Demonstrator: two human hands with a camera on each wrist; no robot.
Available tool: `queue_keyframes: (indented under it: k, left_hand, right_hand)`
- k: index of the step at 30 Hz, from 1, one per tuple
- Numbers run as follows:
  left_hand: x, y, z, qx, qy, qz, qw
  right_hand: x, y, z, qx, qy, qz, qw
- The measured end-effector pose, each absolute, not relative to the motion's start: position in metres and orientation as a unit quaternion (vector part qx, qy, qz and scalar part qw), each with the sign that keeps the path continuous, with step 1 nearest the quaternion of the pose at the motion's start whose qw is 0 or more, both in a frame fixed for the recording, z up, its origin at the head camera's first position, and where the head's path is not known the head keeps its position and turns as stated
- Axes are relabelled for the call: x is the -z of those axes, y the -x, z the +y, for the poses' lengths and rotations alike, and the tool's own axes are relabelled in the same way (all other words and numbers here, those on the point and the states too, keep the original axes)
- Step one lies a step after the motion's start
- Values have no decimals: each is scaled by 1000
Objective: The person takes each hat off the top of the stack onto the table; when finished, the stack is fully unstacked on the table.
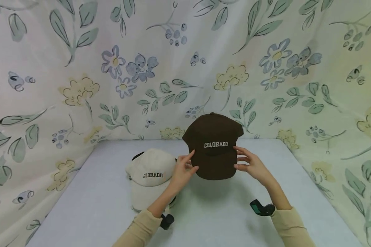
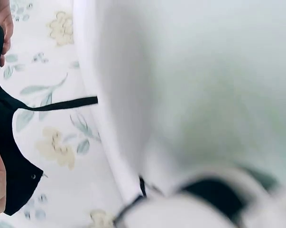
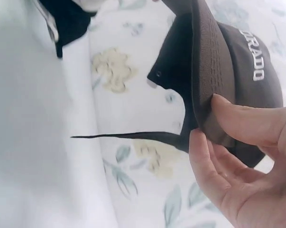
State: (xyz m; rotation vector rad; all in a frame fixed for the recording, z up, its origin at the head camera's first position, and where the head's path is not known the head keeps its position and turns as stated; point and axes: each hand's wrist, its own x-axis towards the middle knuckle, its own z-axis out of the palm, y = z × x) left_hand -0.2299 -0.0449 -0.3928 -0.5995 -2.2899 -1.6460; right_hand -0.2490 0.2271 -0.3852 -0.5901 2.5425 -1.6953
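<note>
A dark brown baseball cap [image 1: 214, 137] with white COLORADO lettering is held up off the table, its front facing the head camera. My left hand [image 1: 183, 168] grips one edge of its brim, and my right hand [image 1: 251, 164] pinches the opposite edge. In the right wrist view, the thumb of the right hand [image 3: 247, 166] lies on the brim top with fingers beneath. A loose dark strap [image 3: 133, 136] hangs from the back of the cap. The left wrist view catches only part of the brown cap [image 2: 5, 152] at its border.
Left of the brown cap, a cream baseball cap [image 1: 153, 168] with dark COLORADO lettering lies on the white table [image 1: 89, 206], partly behind the left forearm. Behind the table hangs a floral cloth [image 1: 179, 92]. Each wrist carries a small black camera [image 1: 262, 208].
</note>
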Motion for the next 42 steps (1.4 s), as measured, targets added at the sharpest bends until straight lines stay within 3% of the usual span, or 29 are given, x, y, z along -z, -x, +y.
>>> queue_keyframes:
  k: [15, 29, 34, 42]
  left_hand:
    - [420, 256, 41, 548, 192, -810, 85]
    - [436, 270, 94, 534, 199, -817, 86]
    - [437, 268, 117, 553, 188, -810, 54]
    - [448, 261, 139, 548, 171, -819, 17]
  right_hand:
    - [405, 246, 309, 519, 148, 842, 4]
    - [421, 243, 352, 530, 88, 843, 8]
    - [427, 242, 372, 525, 80, 847, -15]
    - [432, 237, 390, 540, 72, 839, 3]
